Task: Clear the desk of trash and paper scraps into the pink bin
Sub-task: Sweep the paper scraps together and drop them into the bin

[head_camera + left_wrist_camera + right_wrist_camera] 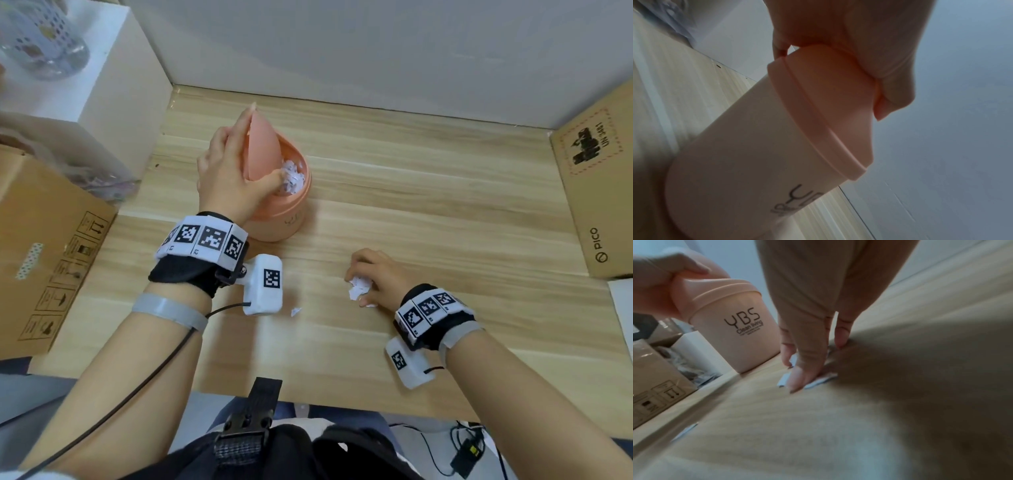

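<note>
Pink plastic fills our left hand (226, 171): its fingers and thumb pinch the tilted swing lid (262, 145) of the pink bin (284, 219), holding it up on edge. White paper scraps (291, 176) show inside the opening. The bin stands upright on the wooden desk (428, 205), printed "YBS Clean living". Our right hand (376, 277) curls over torn paper bits (358, 287) lying flat on the desk — fingertips (797, 382) pressing them, though blur hides the exact hold. One small scrap (295, 311) lies apart, near the front edge.
</note>
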`<state>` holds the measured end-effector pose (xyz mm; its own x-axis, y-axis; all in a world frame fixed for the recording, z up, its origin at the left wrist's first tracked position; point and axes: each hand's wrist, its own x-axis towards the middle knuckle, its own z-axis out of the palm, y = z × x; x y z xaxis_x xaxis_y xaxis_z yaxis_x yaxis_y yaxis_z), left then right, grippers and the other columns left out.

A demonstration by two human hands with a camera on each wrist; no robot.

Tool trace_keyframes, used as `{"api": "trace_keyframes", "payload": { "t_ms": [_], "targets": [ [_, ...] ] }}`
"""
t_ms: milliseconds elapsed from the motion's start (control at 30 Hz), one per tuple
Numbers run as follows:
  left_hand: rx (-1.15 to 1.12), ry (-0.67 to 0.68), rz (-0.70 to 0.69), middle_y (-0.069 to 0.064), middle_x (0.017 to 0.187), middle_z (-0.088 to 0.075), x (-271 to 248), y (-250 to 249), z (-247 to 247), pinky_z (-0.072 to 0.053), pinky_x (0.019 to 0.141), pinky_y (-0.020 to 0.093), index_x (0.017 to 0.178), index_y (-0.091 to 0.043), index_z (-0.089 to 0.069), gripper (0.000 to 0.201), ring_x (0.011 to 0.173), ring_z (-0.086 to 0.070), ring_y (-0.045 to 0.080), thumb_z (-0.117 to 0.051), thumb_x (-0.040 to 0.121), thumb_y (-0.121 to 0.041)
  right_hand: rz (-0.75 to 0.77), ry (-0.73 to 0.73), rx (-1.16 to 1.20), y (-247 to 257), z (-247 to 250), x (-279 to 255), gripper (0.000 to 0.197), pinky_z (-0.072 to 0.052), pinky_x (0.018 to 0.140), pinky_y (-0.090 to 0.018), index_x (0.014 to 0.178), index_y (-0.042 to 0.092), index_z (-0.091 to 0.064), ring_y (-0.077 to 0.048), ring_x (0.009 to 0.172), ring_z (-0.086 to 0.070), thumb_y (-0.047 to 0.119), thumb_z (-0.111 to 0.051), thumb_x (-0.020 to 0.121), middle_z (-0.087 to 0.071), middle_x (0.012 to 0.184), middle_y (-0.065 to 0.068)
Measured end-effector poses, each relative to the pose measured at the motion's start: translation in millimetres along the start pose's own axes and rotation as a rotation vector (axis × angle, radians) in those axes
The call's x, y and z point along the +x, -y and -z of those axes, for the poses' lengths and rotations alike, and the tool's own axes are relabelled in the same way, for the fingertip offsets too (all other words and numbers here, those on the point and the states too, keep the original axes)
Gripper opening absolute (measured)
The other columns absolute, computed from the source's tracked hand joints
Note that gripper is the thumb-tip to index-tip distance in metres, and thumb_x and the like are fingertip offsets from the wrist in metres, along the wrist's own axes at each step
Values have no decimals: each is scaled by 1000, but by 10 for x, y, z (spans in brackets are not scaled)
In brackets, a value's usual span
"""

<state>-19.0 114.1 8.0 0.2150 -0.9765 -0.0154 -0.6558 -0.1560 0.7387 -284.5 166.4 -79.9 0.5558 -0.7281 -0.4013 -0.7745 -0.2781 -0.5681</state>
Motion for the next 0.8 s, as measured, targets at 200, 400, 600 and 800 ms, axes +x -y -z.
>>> {"api": "trace_keyframes", "payload": {
  "t_ms": [200, 400, 600, 800],
  "targets": [
    [3, -7, 3, 0, 143, -38, -5, -3, -15, -18, 95, 28, 141, -48, -20, 90, 130, -34, 28, -59, 61, -47, -82, -141, 69, 21, -127, -7, 6, -34, 64, -14, 78, 2, -66, -17, 79, -52, 5, -70, 74, -59, 96, -13],
    [1, 14, 4, 0, 141, -38, -68, -51, -22, -20, 93, 29, 141, -49, -19, 88, 128, -35, 29, -59, 63, -46, -131, -49, 5, 98, -39, 68, 12, -42, 75, -30, 80, 1, -65, -28, 90, -59, -4, -54, 79, -62, 96, -14],
    [-6, 58, 19, 2, 143, -33, -190, -160, -13, -27, 95, 38, 141, -50, -18, 87, 127, -31, 33, -60, 65, -45, -298, -292, 368, 247, 279, 73, 20, -44, 60, -17, 68, 11, -62, -5, 63, -58, -6, -57, 78, -57, 71, 1],
    [11, 85, 44, 0, 142, -33, -202, -192, -6, -33, 101, 46, 140, -53, -17, 88, 124, -33, 34, -56, 61, -48, -92, -479, 545, 921, 944, 400, 28, -47, 55, -18, 63, 26, -57, 2, 40, -49, 4, -70, 75, -62, 68, -2]
  ]
}}
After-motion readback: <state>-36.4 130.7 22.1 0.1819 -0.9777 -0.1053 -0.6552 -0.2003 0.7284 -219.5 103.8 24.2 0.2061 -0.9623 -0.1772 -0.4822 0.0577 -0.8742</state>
